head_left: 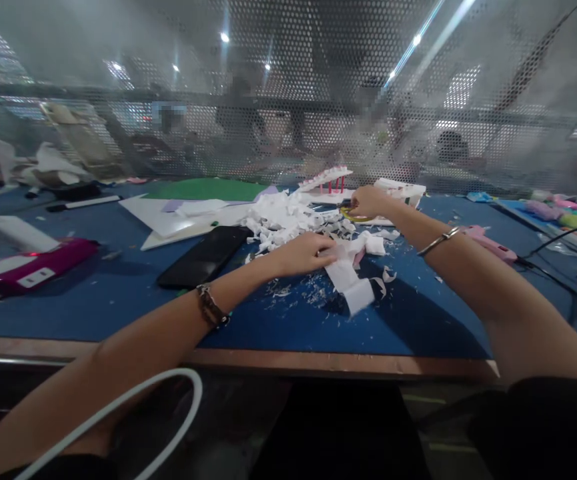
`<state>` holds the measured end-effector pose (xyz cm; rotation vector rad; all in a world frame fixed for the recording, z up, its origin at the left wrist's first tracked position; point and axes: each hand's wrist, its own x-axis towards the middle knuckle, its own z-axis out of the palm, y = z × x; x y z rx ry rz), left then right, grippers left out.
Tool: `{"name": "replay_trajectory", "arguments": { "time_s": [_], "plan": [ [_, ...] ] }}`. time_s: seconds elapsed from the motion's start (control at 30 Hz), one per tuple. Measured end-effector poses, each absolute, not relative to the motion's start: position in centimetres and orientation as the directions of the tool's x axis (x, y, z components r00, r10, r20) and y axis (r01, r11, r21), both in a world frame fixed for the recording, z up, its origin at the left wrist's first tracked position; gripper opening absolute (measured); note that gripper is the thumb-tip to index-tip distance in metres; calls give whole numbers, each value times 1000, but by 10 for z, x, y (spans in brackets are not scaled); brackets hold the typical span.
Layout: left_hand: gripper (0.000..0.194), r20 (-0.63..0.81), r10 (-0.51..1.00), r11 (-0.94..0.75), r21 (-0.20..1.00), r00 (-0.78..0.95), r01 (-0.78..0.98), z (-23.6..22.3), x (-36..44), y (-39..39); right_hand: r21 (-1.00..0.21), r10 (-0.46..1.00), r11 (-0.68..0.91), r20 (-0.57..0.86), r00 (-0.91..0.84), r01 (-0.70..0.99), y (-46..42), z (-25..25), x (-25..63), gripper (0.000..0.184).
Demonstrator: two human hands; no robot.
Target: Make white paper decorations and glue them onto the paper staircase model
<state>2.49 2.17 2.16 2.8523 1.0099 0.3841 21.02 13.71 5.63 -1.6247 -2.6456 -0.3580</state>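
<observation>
My left hand (304, 255) is closed on a curled strip of white paper (345, 273), which hangs over the blue table top. My right hand (372, 203) reaches farther out, its fingers closed at the yellow handle of a pair of scissors (352, 215). The scissors' blades point left toward a heap of shredded white paper (283, 213). Behind the heap stands a small white paper model with pink posts (335, 183). Parts of the right fingers are hard to see.
A black phone (207, 257) lies left of the heap. Green sheet (208, 189) and white sheets lie behind it. A magenta device (38, 263) stands at left, a pink glue gun (488, 243) with a black cable at right. A perforated metal screen (288, 87) closes the back.
</observation>
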Motion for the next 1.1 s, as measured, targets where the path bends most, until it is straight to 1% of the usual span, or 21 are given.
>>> {"name": "replay_trajectory", "arguments": {
  "time_s": [0.07,0.13,0.17,0.23,0.27,0.3,0.33,0.37,0.4,0.43,0.47,0.57,0.63,0.7,0.73,0.8,0.87,0.93,1.0,1.1],
  "plan": [
    [28,236,656,-754,172,717,633,21,21,21,169,869,470,82,-487,866,146,46,203,32],
    [23,263,700,-714,246,664,656,23,17,18,128,854,507,59,-517,853,148,43,200,29],
    [22,271,730,-683,318,628,657,24,16,15,99,846,522,63,-529,847,145,44,200,28],
    [28,274,781,-612,514,561,601,27,16,7,33,833,544,99,-545,838,133,50,202,30],
    [32,273,795,-579,610,542,541,28,17,2,-1,825,556,125,-551,831,123,54,204,35],
    [35,288,802,-558,674,523,484,29,18,-2,-42,815,570,154,-559,820,110,58,207,42],
    [37,319,807,-554,700,497,450,30,20,-7,-85,802,591,166,-573,802,95,61,210,49],
    [40,358,807,-562,710,471,424,31,23,-12,-165,775,632,166,-610,758,79,62,214,54],
    [40,394,804,-573,714,446,403,32,26,-16,-382,736,660,157,-658,647,63,63,218,58],
    [38,428,799,-586,713,423,385,32,29,-20,-525,699,655,147,-699,544,47,62,222,58],
    [34,454,793,-598,710,406,372,33,32,-23,-593,683,637,138,-718,492,31,60,226,55],
    [27,497,781,-620,684,377,383,35,38,-33,-656,697,570,69,-714,494,-3,56,242,55],
    [27,497,768,-638,646,403,419,36,38,-39,-694,723,530,70,-687,487,-17,56,256,49],
    [30,476,715,-695,559,511,452,34,36,-45,-713,750,494,61,-658,498,-26,58,273,38],
    [32,456,663,-745,484,594,459,32,35,-48,-718,758,470,32,-651,512,-30,58,282,34],
    [33,402,525,-851,283,750,444,26,34,-54,-716,761,416,-64,-646,561,-35,54,297,30],
    [31,352,414,-904,53,839,423,20,35,-59,-710,735,382,-154,-660,591,-38,45,307,28],
    [33,301,342,-909,-133,890,394,16,38,-62,-700,705,371,-215,-676,610,-40,36,311,27],
    [33,275,270,-910,-240,923,338,15,42,-64,-660,693,412,-221,-686,628,-40,29,310,25],
    [25,287,159,-915,-316,945,251,15,47,-65,-497,700,558,-148,-698,664,-38,24,305,23]
  ]
}}
